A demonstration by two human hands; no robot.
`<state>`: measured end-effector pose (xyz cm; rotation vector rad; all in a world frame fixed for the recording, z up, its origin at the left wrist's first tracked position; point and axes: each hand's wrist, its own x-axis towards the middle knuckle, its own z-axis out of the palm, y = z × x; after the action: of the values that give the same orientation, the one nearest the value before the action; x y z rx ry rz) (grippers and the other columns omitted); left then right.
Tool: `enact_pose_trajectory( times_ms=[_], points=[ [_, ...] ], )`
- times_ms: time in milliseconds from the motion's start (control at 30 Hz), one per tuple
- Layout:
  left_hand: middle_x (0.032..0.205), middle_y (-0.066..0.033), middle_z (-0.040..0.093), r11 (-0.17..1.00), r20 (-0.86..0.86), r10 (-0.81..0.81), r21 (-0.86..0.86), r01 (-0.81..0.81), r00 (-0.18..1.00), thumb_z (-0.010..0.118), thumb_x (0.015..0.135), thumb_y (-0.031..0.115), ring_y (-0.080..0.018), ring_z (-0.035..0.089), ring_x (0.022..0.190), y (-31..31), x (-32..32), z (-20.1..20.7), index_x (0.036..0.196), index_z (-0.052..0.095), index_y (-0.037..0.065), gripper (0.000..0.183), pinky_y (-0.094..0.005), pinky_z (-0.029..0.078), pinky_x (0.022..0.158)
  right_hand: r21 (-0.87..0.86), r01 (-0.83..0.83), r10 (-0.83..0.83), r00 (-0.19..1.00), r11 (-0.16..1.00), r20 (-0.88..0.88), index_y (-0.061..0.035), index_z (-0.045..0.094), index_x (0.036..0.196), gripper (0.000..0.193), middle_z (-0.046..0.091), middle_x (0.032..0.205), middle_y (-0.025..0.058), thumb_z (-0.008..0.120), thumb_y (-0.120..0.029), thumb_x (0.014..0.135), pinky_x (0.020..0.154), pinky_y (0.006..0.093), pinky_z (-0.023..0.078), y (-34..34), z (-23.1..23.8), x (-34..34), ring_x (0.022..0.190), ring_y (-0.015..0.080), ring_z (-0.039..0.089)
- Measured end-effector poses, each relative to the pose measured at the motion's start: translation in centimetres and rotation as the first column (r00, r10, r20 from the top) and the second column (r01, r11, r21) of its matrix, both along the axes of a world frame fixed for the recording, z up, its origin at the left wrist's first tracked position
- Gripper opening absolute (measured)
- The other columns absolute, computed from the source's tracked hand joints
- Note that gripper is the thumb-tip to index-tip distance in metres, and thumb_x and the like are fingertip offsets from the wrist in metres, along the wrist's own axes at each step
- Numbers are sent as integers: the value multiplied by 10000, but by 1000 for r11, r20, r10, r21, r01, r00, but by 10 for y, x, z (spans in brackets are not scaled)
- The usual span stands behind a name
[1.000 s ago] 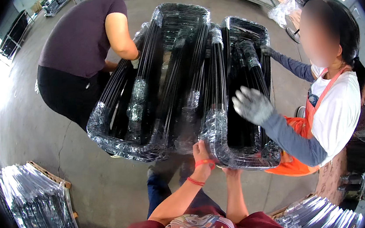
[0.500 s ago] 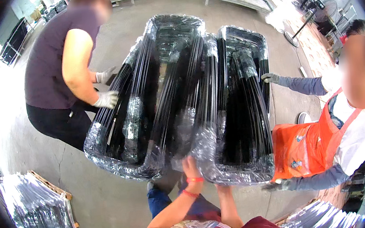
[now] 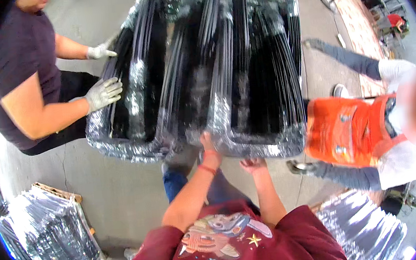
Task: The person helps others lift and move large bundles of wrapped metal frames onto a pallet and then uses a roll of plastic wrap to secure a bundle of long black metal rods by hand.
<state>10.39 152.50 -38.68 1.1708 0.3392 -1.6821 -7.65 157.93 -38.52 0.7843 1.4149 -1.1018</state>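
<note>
Bundles of long black rounded frames [image 3: 269, 146], wrapped in clear plastic film, stand side by side in front of me. My left hand [image 3: 208, 145] grips the film-covered near end, where two bundles meet; its fingertips are partly hidden. My right hand [image 3: 254, 164] is at the near lower rim of the right bundle, fingers curled; what they hold, if anything, is hidden. At left, a co-worker's gloved hand [image 3: 104, 94] lies on the outer side of the left bundle, with the other glove [image 3: 101, 51] farther along it.
On the right, a co-worker in an orange apron [image 3: 335, 127] has one gloved hand [image 3: 313, 44] beside the right bundle and another [image 3: 299, 167] near its close corner. Film-wrapped stacks stand on a pallet [image 3: 56, 192] at lower left and at lower right [image 3: 362, 220].
The bundles sit higher in the picture, and my hands with them. The left co-worker's gloves now lie flatter along the bundle's side. The right co-worker's far glove has come away from the right bundle.
</note>
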Motion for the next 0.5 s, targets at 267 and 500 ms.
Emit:
enact_pose_trajectory(
  times_ms=[267, 500],
  points=[
    [1380, -116, 256, 996, -332, -45, 61, 69, 942, 233, 802, 652, -330, 180, 1278, 5, -1, 41, 1353, 225, 113, 771, -576, 50, 1002, -352, 329, -314, 944, 876, 100, 15, 179, 1299, 661, 285, 1322, 193, 300, -461, 857, 1007, 553, 148, 2, 69, -13, 1204, 382, 293],
    [1348, -148, 298, 979, -389, -164, 49, 198, 906, 242, 764, 666, -362, 243, 1242, -4, -5, 91, 1327, 261, 117, 786, -606, 82, 978, -561, 201, -205, 977, 803, 57, -43, 192, 1339, 717, 284, 1353, 138, 278, -547, 836, 1005, 522, 199, -18, 114, 14, 1248, 339, 255]
  ],
)
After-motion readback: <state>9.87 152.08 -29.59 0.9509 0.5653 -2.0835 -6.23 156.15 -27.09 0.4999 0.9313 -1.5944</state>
